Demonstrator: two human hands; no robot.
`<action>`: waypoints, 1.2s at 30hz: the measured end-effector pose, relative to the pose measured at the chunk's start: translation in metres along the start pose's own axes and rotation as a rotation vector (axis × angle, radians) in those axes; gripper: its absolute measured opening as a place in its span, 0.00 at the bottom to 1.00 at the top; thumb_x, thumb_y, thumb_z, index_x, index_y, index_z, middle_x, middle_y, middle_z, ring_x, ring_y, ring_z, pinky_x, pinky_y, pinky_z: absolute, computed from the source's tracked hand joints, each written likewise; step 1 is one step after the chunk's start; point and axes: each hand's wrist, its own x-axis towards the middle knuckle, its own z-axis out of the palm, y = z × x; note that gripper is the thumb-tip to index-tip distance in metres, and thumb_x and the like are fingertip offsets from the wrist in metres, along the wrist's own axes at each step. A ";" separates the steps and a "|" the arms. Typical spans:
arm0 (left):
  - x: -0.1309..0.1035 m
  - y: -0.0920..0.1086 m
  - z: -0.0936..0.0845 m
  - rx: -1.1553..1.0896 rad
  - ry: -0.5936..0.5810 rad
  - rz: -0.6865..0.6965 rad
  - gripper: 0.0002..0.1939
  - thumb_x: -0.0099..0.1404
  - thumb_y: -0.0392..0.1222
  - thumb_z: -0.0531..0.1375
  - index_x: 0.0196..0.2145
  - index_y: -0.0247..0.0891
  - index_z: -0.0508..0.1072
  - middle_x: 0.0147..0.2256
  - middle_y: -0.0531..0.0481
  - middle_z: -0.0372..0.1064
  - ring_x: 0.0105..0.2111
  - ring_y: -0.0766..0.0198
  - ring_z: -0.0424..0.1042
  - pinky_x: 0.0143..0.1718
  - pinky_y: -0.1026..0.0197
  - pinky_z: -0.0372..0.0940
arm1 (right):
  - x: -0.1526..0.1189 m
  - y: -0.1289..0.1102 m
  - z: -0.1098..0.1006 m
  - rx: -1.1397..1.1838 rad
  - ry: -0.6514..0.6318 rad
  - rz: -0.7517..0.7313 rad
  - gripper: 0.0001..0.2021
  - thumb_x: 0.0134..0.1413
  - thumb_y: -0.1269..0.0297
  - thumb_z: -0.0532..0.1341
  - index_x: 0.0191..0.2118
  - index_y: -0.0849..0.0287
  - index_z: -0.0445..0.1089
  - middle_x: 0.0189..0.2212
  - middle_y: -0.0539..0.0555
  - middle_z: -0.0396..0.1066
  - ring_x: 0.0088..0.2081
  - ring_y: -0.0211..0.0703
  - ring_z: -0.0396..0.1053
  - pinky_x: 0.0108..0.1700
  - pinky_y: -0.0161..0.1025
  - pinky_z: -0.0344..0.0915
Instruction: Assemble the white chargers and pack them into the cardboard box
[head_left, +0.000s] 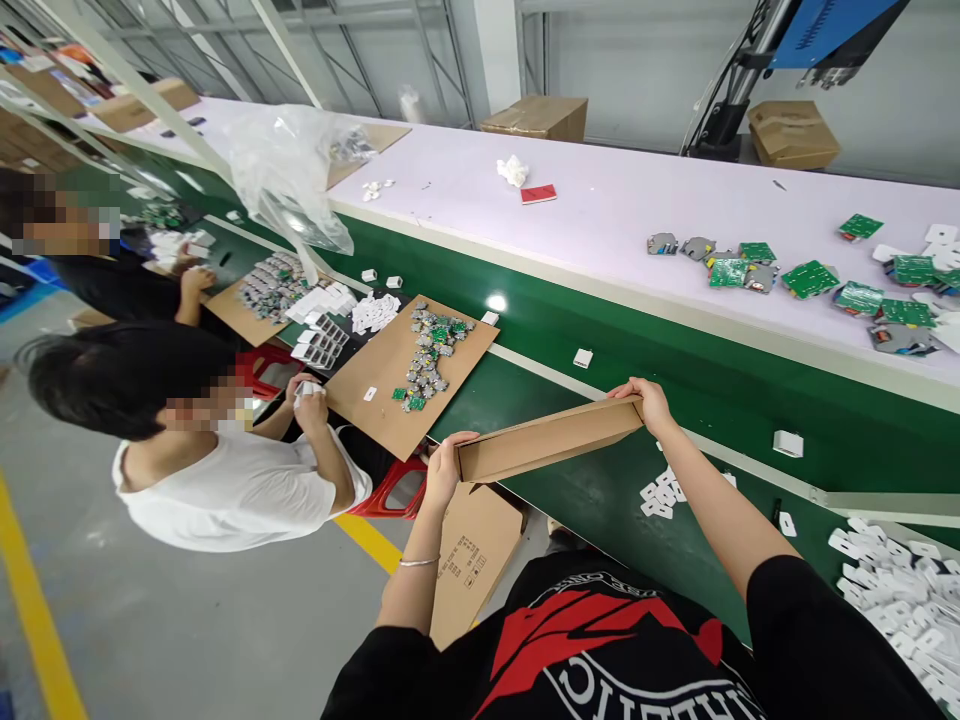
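A long, shallow cardboard tray (551,440) is held up over the green work surface in front of me. My left hand (445,470) grips its left end and my right hand (651,405) grips its right end. The tray's inner side faces me, and it tilts slightly up to the right. Under my right forearm lie several small white plastic plates (660,493) on the green surface. Below my left hand, a larger cardboard box (476,560) with printed text stands lower down.
A co-worker in a white shirt (232,495) sits at the left, holding a white part. Beside them a cardboard sheet (375,375) carries grey parts with green circuit boards. More circuit boards (810,280) lie on the raised shelf. White plates (900,590) are heaped at the right.
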 end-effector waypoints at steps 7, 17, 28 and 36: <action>-0.018 -0.015 0.007 0.009 0.036 0.075 0.30 0.72 0.68 0.51 0.46 0.42 0.81 0.57 0.39 0.73 0.61 0.45 0.67 0.69 0.46 0.54 | -0.003 0.008 -0.004 -0.069 0.000 -0.015 0.21 0.60 0.52 0.51 0.27 0.53 0.76 0.48 0.57 0.81 0.55 0.61 0.72 0.60 0.50 0.65; -0.011 -0.011 -0.006 -0.081 -0.079 -0.270 0.25 0.64 0.47 0.52 0.53 0.39 0.79 0.56 0.39 0.73 0.58 0.44 0.71 0.57 0.48 0.66 | 0.000 -0.003 -0.034 -0.266 -0.161 0.179 0.17 0.58 0.48 0.64 0.40 0.54 0.83 0.53 0.61 0.79 0.54 0.66 0.72 0.54 0.50 0.67; 0.039 -0.006 0.005 0.216 -0.104 -0.360 0.15 0.67 0.46 0.60 0.23 0.44 0.76 0.28 0.44 0.75 0.41 0.43 0.73 0.47 0.52 0.64 | 0.027 -0.005 -0.005 -0.545 -0.104 0.184 0.20 0.70 0.45 0.59 0.38 0.57 0.75 0.43 0.55 0.78 0.46 0.46 0.73 0.56 0.49 0.67; -0.010 -0.012 0.015 0.254 0.053 -0.291 0.13 0.70 0.48 0.57 0.28 0.44 0.74 0.36 0.41 0.72 0.49 0.44 0.70 0.41 0.60 0.61 | -0.009 0.016 -0.001 -0.510 0.045 0.126 0.23 0.70 0.44 0.49 0.29 0.53 0.66 0.43 0.60 0.77 0.57 0.61 0.69 0.54 0.46 0.63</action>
